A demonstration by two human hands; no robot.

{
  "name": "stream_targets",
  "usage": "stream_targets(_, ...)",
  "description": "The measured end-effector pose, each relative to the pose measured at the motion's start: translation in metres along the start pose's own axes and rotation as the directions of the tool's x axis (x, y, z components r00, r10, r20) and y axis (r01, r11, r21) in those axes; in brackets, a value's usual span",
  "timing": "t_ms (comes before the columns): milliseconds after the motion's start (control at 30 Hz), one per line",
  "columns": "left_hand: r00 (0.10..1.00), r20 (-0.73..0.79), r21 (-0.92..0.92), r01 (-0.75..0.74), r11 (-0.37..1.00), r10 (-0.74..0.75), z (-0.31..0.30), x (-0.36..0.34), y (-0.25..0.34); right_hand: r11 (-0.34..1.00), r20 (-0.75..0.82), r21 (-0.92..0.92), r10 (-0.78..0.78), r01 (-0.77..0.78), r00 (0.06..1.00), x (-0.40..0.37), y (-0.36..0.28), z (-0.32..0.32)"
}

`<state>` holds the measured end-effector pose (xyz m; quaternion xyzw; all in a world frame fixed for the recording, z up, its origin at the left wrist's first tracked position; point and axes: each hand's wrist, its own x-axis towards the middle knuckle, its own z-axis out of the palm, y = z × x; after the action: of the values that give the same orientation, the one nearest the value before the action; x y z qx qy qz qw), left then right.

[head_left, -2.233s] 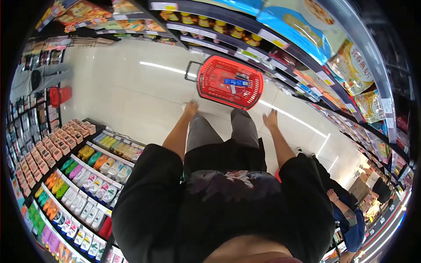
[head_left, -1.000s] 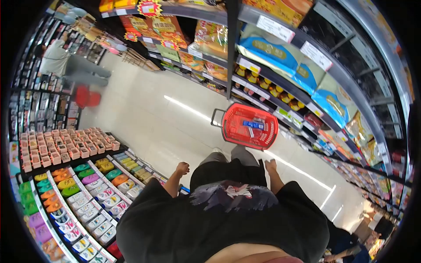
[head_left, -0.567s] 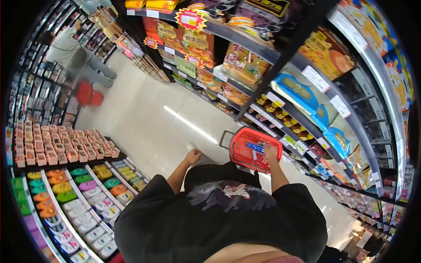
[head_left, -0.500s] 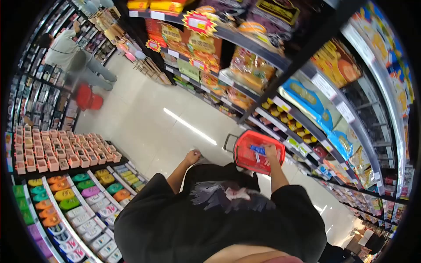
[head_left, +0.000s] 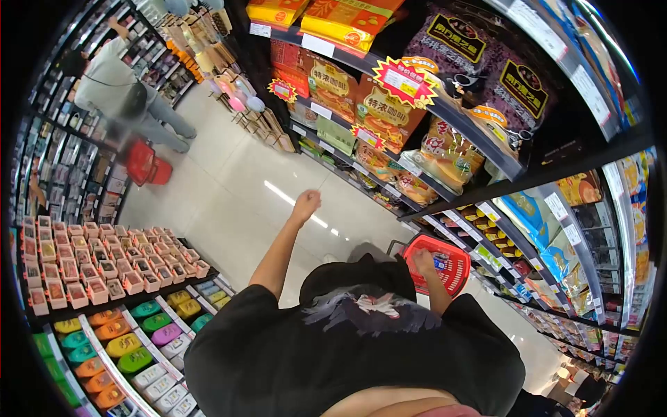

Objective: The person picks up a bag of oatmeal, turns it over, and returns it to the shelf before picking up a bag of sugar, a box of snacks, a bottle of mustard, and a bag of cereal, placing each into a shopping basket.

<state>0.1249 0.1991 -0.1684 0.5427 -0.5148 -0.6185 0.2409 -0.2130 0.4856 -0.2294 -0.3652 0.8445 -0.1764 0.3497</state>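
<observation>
My left hand (head_left: 306, 206) is held out ahead over the pale floor, its fingers loosely curled, with nothing visible in them. Lower down on the right, my right hand (head_left: 424, 263) is closed above a red shopping basket (head_left: 455, 277). The basket hangs beside my body and travels with that hand, but the exact part gripped is hidden under the fingers. A black handle (head_left: 394, 247) sticks out from the basket's left side. Inside it lies a small blue packet (head_left: 440, 261), partly covered by my right hand.
Packaged food shelves (head_left: 403, 142) run along the right. On the left stand pink boxes (head_left: 104, 260) above rows of colourful packs (head_left: 125, 344). A person (head_left: 114, 87) stands at the far left shelf beside another red basket (head_left: 149, 163). Tiled floor (head_left: 236, 181) runs between.
My view has moved forward along the aisle. My left hand has swung ahead and up. My right hand and the basket have shifted slightly, and the blue packet shows less.
</observation>
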Motion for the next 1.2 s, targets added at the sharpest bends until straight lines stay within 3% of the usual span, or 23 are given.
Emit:
stream_targets(100,0.984,0.134,-0.053,-0.115,0.992,0.121,0.014,0.053,0.032,0.985,0.075,0.165,0.031,-0.043,0.997,0.025,-0.02,0.011)
stream_targets(167,0.973,0.19,-0.016,-0.13,0.991,0.131,0.02,0.075,0.052,0.968,0.101,0.232,-0.125,0.099,0.987,0.041,-0.039,0.016)
stream_targets(200,0.973,0.191,-0.017,-0.127,0.992,0.128,0.023,0.08,0.062,0.958,0.089,0.284,0.019,-0.044,0.996,0.064,-0.028,0.037)
stream_targets(233,0.975,0.189,-0.01,-0.114,0.993,0.113,0.024,0.085,0.07,0.989,-0.042,0.093,-0.109,0.113,0.993,0.084,-0.018,0.051)
stream_targets(267,0.978,0.194,-0.045,-0.068,0.997,0.075,0.024,0.091,0.076,0.993,-0.026,0.067,-0.098,0.1,0.995,0.095,-0.031,0.048)
stream_targets(300,0.978,0.204,-0.079,-0.019,0.997,0.035,0.022,0.096,0.083,0.961,-0.074,0.109,-0.247,0.253,0.966,0.109,-0.038,0.049)
stream_targets(333,0.977,0.213,-0.069,-0.002,0.998,0.017,0.02,0.102,0.087,0.978,-0.081,-0.027,-0.209,0.207,0.975,0.105,-0.088,0.025)
stream_targets(367,0.972,0.22,-0.037,-0.077,0.996,0.083,0.018,0.111,0.092,0.956,-0.123,0.218,-0.174,0.198,0.977,0.113,-0.106,0.021)
stream_targets(400,0.961,0.232,-0.009,-0.151,0.989,0.149,0.018,0.121,0.098,0.903,-0.277,0.257,-0.273,0.345,0.921,0.13,-0.118,0.019)
stream_targets(433,0.951,0.22,-0.022,-0.22,0.975,0.219,0.017,0.129,0.106,0.919,-0.274,0.255,-0.229,0.3,0.934,0.121,-0.167,-0.012)
stream_targets(467,0.952,0.234,-0.019,-0.198,0.98,0.197,0.018,0.132,0.116,0.852,-0.299,0.42,-0.195,0.312,0.934,0.147,-0.162,-0.008)
stream_targets(500,0.939,0.218,-0.023,-0.269,0.963,0.268,0.019,0.137,0.129,0.852,-0.492,0.239,-0.307,0.465,0.815,0.141,-0.205,-0.035)
stream_targets(533,0.916,0.202,-0.026,-0.349,0.937,0.347,0.02,0.147,0.143,0.822,-0.51,0.382,-0.194,0.422,0.838,0.134,-0.245,-0.057)
stream_targets(567,0.913,0.222,-0.023,-0.345,0.938,0.341,0.025,0.156,0.154,0.68,-0.592,0.52,-0.149,0.517,0.792,0.142,-0.265,-0.063)
stream_targets(600,0.913,0.212,-0.031,-0.352,0.936,0.35,0.033,0.162,0.161,0.778,-0.542,0.466,-0.126,0.421,0.831,0.155,-0.27,-0.077)
stream_targets(633,0.912,0.205,-0.038,-0.355,0.934,0.355,0.037,0.168,0.163,0.75,-0.668,0.42,-0.125,0.511,0.733,0.152,-0.297,-0.088)
stream_targets(667,0.91,0.242,-0.032,-0.341,0.94,0.338,0.038,0.174,0.162,0.718,-0.678,0.429,-0.145,0.548,0.72,0.152,-0.308,-0.098)
stream_targets(733,0.858,0.303,-0.026,-0.427,0.904,0.414,0.047,0.184,0.163,0.768,-0.603,0.508,-0.006,0.389,0.798,0.149,-0.313,-0.104)
stream_targets(833,0.811,0.482,-0.033,-0.362,0.931,0.332,0.053,0.178,0.159,0.72,-0.714,0.486,0.001,0.495,0.7,0.165,-0.27,-0.063)
stream_targets(867,0.775,0.565,-0.028,-0.325,0.945,0.283,0.054,0.176,0.158,0.697,-0.657,0.545,0.009,0.467,0.754,0.15,-0.268,-0.055)
stream_targets(1033,0.678,0.726,0.013,-0.185,0.983,0.118,0.094,0.145,0.137,0.699,-0.476,0.698,0.288,0.158,0.831,0.118,-0.231,-0.015)
stream_targets(1133,0.645,0.752,0.005,-0.214,0.977,0.137,0.127,0.135,0.112,0.771,-0.507,0.621,0.258,0.142,0.822,0.111,-0.194,-0.02)
stream_targets(1200,0.653,0.749,0.017,-0.189,0.982,0.113,0.144,0.119,0.128,0.823,-0.619,0.548,0.28,0.148,0.734,0.112,-0.188,-0.042)
